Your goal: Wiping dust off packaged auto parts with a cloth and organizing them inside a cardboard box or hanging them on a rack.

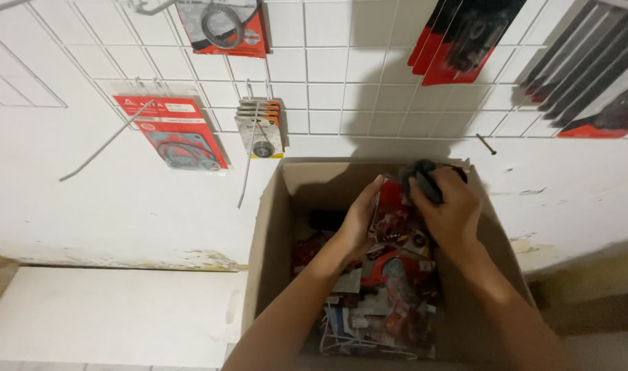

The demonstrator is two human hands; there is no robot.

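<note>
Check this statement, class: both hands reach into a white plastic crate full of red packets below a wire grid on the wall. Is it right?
Not quite. The head view shows a brown cardboard box, not a white plastic crate. The rest stands: both the left hand and right hand reach into it among red packets, below the wire grid on the wall.

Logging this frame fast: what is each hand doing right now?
Left hand: closed on the edge of a red packet in the cardboard box.
Right hand: closed around a dark object, kind unclear.
</note>
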